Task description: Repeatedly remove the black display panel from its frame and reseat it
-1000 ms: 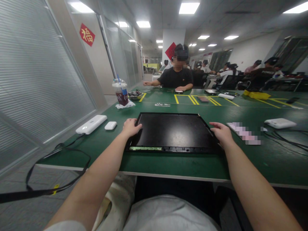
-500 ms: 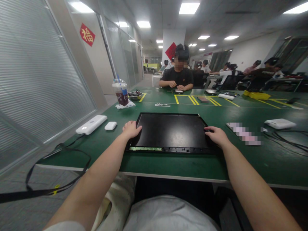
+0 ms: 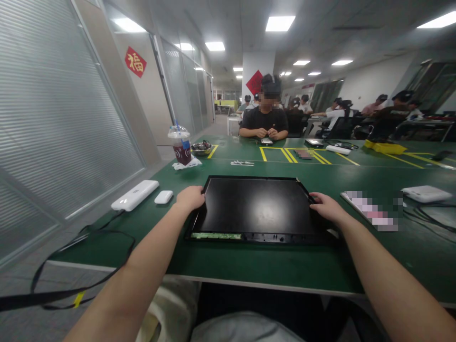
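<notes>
A black display panel [image 3: 254, 204] is on the green surface [image 3: 270, 261], front and centre before the wearer, its glossy face turned up and catching a pale reflection. Its long axis runs left to right; one long side faces the wearer, the other the far side. A green circuit strip [image 3: 216, 236] sits along the left half of the near long edge.

The left hand [image 3: 191, 198] grips the panel's left short edge towards its far end. The right hand [image 3: 328, 206] grips the right short edge, also towards the far end, with thumb and fingers apart at the frame.

On the far left, a dark-red cup [image 3: 182, 152] shows part of a white print, "(m" and a small "3"; the rest is turned away. A red diamond sign [image 3: 136, 61] on the left wall carries the gold character 福. The white power bank [image 3: 135, 194] at left bears a mark too small to read.
</notes>
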A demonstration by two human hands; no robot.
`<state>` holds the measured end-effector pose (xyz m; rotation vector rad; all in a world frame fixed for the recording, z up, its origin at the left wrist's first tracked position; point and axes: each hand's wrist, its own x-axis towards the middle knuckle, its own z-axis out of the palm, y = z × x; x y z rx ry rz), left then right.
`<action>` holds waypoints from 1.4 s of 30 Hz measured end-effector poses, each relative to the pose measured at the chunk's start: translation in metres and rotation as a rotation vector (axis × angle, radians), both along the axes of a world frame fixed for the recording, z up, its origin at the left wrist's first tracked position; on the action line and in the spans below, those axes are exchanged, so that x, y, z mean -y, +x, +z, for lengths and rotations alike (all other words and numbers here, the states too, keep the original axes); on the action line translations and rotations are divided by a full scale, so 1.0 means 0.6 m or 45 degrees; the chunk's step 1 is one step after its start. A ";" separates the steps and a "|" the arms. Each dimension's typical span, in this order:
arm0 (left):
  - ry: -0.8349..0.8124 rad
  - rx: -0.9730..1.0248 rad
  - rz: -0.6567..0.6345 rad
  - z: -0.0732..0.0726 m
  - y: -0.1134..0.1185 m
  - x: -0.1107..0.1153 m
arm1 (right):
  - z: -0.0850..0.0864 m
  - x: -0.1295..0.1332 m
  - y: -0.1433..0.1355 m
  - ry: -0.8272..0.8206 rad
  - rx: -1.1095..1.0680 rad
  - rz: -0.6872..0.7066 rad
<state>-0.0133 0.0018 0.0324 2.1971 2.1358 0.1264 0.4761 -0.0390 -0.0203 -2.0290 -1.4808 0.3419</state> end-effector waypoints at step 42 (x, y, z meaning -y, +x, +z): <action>0.204 0.510 -0.149 -0.062 -0.040 -0.047 | -0.037 -0.006 0.007 0.056 -0.078 -0.066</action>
